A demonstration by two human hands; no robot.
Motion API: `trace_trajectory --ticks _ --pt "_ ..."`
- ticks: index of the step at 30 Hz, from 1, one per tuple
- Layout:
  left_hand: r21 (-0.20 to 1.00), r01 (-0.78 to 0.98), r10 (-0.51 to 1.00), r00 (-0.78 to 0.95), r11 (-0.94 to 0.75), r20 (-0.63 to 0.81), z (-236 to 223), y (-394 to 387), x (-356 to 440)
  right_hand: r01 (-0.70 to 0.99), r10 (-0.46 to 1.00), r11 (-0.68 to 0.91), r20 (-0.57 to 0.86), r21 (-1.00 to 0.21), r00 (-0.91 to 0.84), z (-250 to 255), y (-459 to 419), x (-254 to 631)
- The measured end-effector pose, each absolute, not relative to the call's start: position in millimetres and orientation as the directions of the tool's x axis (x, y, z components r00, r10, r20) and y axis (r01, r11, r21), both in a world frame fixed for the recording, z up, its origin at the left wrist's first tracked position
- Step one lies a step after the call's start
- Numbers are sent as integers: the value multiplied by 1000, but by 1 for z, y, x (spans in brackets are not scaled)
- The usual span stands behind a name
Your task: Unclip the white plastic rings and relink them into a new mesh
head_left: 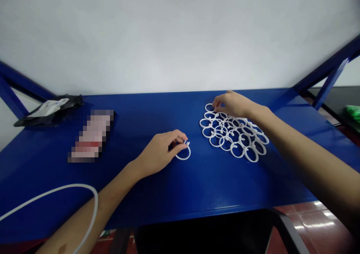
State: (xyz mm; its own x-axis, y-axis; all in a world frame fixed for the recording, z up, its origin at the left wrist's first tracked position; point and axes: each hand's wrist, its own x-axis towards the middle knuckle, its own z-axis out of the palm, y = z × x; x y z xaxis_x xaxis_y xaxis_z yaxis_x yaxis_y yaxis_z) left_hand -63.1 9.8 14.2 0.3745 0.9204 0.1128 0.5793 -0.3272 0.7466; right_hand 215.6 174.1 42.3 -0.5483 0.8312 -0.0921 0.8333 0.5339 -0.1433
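Observation:
My left hand [161, 151] rests on the blue table, its thumb and index finger pinching the small tab of a white plastic ring [183, 159]. That ring lies apart from the others. To the right, several similar white rings [237, 156] lie flat in a close cluster, touching and partly overlapping. My right hand [232, 103] reaches over the cluster's far edge. Its fingers and thumb close on the rim of a white ring [207, 105] at the far left corner of the group. Part of the cluster is hidden beneath the right hand and forearm.
The blue table [152, 108] stands against a white wall. A black package with a white label [49, 108] lies at the far left, near a pixelated flat object [94, 134]. A white cable [70, 186] loops across my left forearm. Blue frame bars [329, 74] rise at both sides.

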Motion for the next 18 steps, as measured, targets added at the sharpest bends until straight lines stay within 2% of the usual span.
trace_trajectory --ticks 5,11,18 --pt "743 582 920 374 -330 116 15 9 -63 825 827 549 -54 -135 -560 37 180 213" --pt "737 575 913 383 -354 140 14 9 -64 772 797 604 128 -198 -591 44 175 226" --pt "735 575 912 382 -360 148 13 10 -63 722 757 643 69 -254 -650 48 162 245"
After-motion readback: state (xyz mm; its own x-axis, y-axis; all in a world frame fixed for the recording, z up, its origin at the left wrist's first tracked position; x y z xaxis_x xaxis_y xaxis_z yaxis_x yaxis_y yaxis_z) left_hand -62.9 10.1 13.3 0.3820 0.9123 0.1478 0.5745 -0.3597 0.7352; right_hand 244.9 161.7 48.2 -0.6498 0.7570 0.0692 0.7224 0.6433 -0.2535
